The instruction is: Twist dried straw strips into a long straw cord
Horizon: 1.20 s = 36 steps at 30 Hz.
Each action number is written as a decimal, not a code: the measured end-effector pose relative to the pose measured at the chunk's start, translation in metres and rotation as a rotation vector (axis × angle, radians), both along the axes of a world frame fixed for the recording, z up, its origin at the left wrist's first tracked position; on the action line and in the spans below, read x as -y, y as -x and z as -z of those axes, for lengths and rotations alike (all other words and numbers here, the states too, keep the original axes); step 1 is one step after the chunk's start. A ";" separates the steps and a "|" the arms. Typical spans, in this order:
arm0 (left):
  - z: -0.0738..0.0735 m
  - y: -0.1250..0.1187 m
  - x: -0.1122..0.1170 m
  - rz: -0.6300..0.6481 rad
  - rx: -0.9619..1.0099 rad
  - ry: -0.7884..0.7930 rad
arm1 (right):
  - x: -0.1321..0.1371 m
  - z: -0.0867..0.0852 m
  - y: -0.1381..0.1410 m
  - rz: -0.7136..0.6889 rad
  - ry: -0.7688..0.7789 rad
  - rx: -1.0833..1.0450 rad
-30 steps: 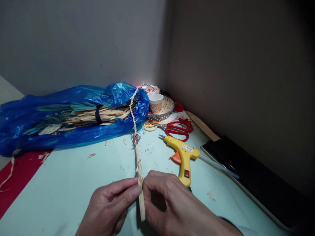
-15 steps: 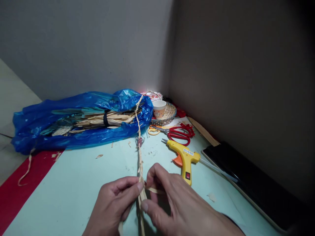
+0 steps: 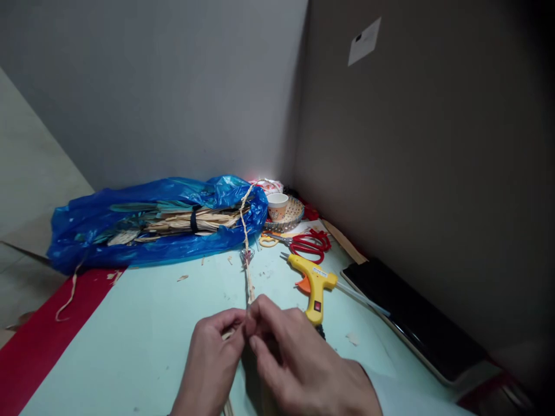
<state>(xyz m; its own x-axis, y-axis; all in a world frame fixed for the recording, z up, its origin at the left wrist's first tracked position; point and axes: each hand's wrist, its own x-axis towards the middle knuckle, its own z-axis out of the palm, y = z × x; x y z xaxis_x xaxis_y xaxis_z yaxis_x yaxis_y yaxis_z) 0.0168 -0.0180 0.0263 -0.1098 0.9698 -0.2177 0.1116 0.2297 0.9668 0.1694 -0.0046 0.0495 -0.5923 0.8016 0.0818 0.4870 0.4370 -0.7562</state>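
My left hand [image 3: 212, 361] and my right hand [image 3: 295, 361] meet at the near middle of the pale green table [image 3: 143, 323]. Both pinch the near end of a thin braided straw cord [image 3: 246, 231]. The cord runs away from me, taut, past a small metal clip [image 3: 247, 257] and up over the blue plastic bag [image 3: 143, 225]. Loose straw strips hang down between my hands towards me. A yellow glue gun [image 3: 315, 283] lies just right of my right hand.
The blue bag holds a tied bundle of straw [image 3: 191, 219]. Red-handled scissors [image 3: 310, 242], yellow-handled scissors [image 3: 269, 239], a paper cup [image 3: 277, 205] in a woven basket [image 3: 295, 212] stand behind. A black flat device [image 3: 411, 320] lies right. Red surface [image 3: 39, 352] at left.
The view has tilted up and pulled back. My hands have closed together on the cord, and the flat strip seen hanging below them earlier is now mostly hidden.
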 end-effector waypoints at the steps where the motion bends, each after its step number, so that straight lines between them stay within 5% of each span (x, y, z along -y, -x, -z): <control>1: 0.001 0.000 0.001 -0.010 0.022 0.026 | 0.003 0.002 0.002 0.001 -0.031 0.068; 6: 0.006 0.002 0.001 -0.068 0.160 0.108 | 0.005 0.013 0.014 -0.162 -0.304 0.375; 12: 0.000 0.000 0.003 -0.080 0.339 0.121 | 0.005 0.018 0.014 -0.204 -0.597 0.301; 17: 0.004 0.003 0.004 -0.082 0.407 0.165 | -0.011 0.006 -0.001 0.173 -0.263 -0.067; 24: 0.006 0.007 0.004 -0.045 0.241 -0.010 | -0.028 0.019 0.006 -0.169 0.410 -0.301; 36: 0.007 0.000 0.010 -0.109 0.115 -0.085 | -0.013 0.011 0.003 -0.025 0.184 0.025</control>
